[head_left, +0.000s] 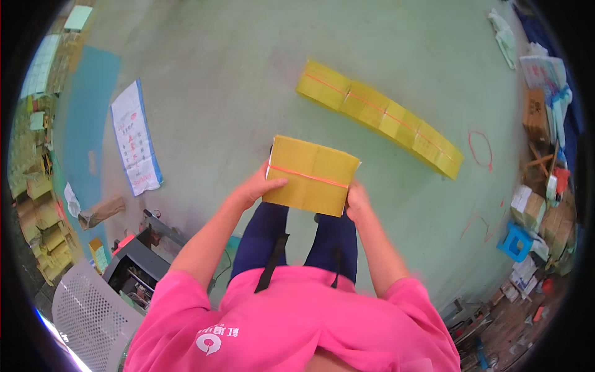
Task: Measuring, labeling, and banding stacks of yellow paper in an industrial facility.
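A bundle of yellow paper with a reddish-orange band around its middle is in front of my legs, held between both hands. My left hand grips its left end, thumb lying on the upper face. At the opposite end, my right hand closes on the lower right corner, most of its fingers hidden. Beyond, to the right, a long row of similar yellow paper bundles lies slantwise on the green floor, crossed by reddish bands.
At the left lie a white printed sack and crumpled brown paper. Nearby stand a black machine and a perforated grey chair. Yellow stacks line the far left. Boxes, bags and a blue stool crowd the right side.
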Motion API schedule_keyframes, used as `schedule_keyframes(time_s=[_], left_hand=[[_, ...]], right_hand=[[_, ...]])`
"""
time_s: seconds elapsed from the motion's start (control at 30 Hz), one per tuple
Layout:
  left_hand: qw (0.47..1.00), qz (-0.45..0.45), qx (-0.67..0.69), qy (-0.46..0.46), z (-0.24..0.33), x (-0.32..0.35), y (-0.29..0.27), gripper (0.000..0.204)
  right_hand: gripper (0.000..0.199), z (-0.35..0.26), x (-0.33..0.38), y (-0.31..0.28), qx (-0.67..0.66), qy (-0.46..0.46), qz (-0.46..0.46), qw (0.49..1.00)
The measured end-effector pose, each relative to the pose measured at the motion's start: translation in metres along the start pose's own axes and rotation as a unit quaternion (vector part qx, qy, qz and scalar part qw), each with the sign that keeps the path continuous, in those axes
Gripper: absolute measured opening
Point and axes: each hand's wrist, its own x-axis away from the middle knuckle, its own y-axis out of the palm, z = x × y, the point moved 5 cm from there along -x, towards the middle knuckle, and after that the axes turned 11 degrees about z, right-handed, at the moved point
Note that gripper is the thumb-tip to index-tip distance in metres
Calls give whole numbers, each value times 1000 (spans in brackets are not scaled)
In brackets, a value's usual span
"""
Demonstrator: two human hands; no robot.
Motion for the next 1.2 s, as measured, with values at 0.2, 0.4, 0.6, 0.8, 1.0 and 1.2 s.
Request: schedule_keyframes(time_s=[0.2,0.4,0.6,0.8,1.0,1.2], left_hand=[[999,11,-21,-40,-55,-170,-28,99],[998,5,-14,-60,-134,-337,-58,93],[998,-16,-63,11,-163,-470,-62,94],[999,14,-16,-43,-175,-504,-64,88],[993,82,-85,-13,-183,-520,-59,99],[990,80,-113,-6,-180,-524,-60,101]], right_hand=[[34,22,-160,29,-58,54,23,997],[34,80,-334,43,-57,71,22,996],[30,104,-475,36,-123,57,25,990],[27,98,-513,39,-43,-1,46,998],[33,105,-517,17,-26,72,97,992],[38,87,-511,34,-69,31,127,989]])
